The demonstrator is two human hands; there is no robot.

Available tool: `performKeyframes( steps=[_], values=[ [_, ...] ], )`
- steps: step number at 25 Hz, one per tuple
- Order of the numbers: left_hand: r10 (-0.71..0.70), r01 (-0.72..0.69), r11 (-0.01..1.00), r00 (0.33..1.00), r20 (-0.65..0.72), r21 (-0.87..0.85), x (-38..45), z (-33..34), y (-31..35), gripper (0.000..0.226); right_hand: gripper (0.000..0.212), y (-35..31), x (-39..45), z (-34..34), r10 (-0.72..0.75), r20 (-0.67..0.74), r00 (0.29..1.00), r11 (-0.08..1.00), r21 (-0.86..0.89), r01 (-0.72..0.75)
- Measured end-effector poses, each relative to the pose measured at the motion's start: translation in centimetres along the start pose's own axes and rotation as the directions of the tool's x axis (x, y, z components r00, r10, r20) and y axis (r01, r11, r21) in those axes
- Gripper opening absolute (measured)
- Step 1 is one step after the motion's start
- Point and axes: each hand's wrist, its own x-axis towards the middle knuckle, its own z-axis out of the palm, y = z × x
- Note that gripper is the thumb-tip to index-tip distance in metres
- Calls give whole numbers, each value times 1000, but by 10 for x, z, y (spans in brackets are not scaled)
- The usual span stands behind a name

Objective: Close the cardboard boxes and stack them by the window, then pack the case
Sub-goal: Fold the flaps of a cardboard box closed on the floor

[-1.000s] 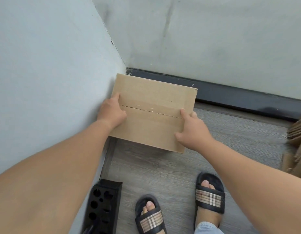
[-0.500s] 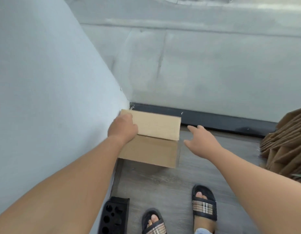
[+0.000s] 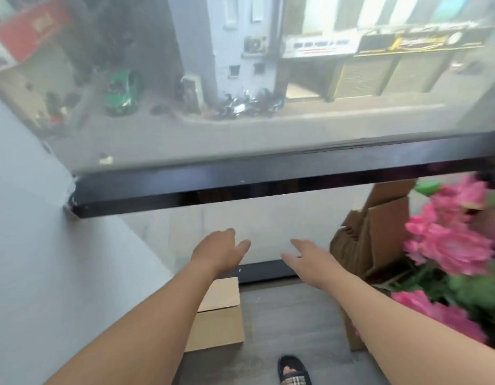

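Hovering at frame centre, the left hand (image 3: 218, 250) and right hand (image 3: 307, 258) hold nothing, fingers loosely spread, above the closed cardboard box (image 3: 220, 315) at lower centre.

I see grey wood-look floor (image 3: 290, 323) running up to the dark baseboard under the window. On it, left side in the corner vs. the wall, sits one closed cardboard box (image 3: 221, 315), flaps shut, partly hidden by my arm. Right side: open brown boxes (image 3: 379, 240) standing on the floor w/ pink flowers (image 3: 451, 245) beside them. One sandalled foot (image 3: 293, 370) at bottom.
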Motion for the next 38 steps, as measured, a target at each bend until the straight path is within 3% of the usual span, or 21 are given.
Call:
performKeyframes(
  steps=[5,9,14,20,24,28,32,36,38],
  values=[
    [238,-238,971,971,6,13,-66,-61,106,69,69,16,-138,-75,146,-192,970,983,136,-121],
    [416,-419,907,907,65,38,-120,-70,197,68,69,58,-239,-109,306,-272,912,931,284,-228],
    [648,-665,745,741,175,55,-198,-46,335,60,66,150,-372,-130,512,-375,773,823,471,-316],
    [761,-829,559,527,377,30,-325,50,495,52,57,281,-554,-93,739,-392,547,650,627,-429],
    [787,-879,470,373,491,-86,-422,124,581,52,69,347,-662,-52,856,-353,378,500,751,-431],
    [779,-965,255,167,604,-63,-511,192,643,51,64,396,-745,-9,938,-267,220,341,821,-458],
    [721,-997,42,-11,693,-59,-593,255,702,55,47,433,-815,37,988,-132,86,154,916,-371],
    [613,-958,-199,-287,736,-208,-674,311,767,58,72,467,-882,64,988,36,-153,-74,965,-253],
    [562,-921,-238,-390,730,-309,-714,334,792,54,71,480,-911,73,967,92,-239,-141,971,-196]
  ],
)
